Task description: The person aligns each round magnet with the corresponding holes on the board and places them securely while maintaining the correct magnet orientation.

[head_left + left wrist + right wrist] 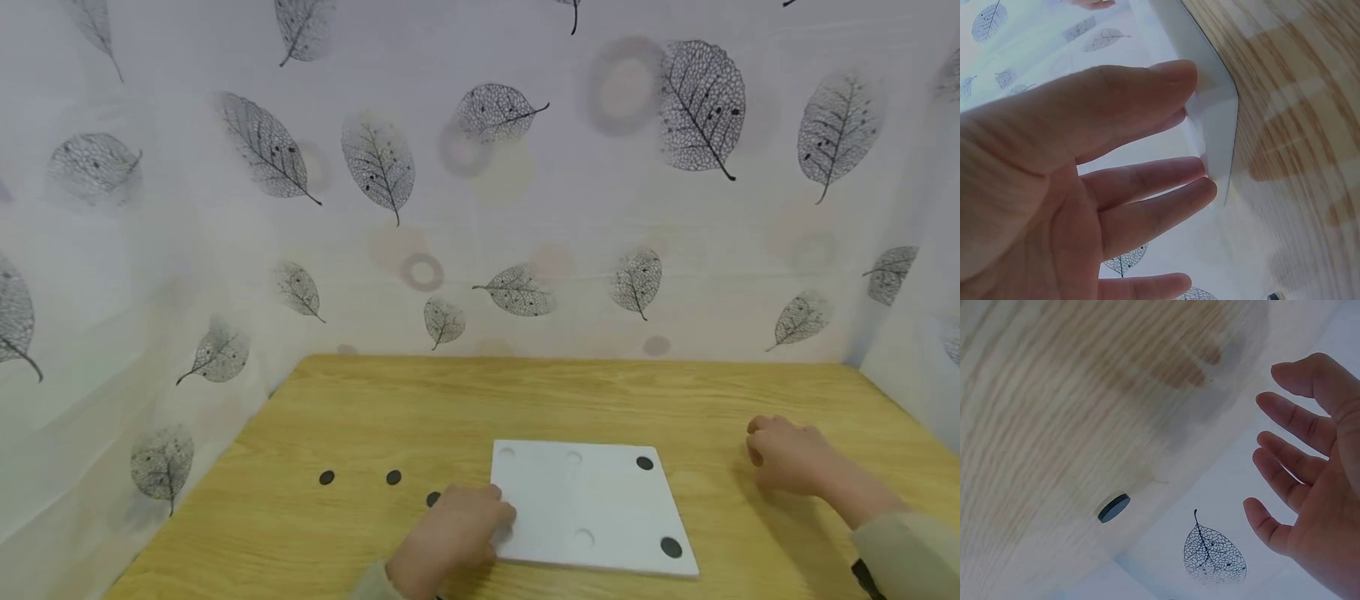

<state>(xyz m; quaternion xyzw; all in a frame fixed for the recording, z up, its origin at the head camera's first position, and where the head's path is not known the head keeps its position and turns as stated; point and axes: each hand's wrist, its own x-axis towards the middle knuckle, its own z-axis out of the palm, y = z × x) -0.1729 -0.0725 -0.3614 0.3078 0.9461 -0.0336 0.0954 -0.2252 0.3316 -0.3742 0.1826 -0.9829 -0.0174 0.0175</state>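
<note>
A white rectangular board (592, 500) with shallow round hollows lies on the table. Two of its right-hand hollows hold black discs, one at the far corner (645, 462) and one at the near corner (671, 547). At the board's left edge is my left hand (453, 529); in the left wrist view its nearly straight fingers (1160, 212) and thumb touch the board near a corner. My right hand (795, 458) hovers over the table right of the board, fingers loosely bent, holding nothing. The right wrist view shows a black disc (1114, 508) on the table.
Left of the board, loose black discs lie on the wooden table (375, 408): one at far left (327, 477), another beside it (393, 477), and a third (433, 499) partly behind my left hand. A leaf-patterned curtain (525, 208) surrounds the table's back and sides.
</note>
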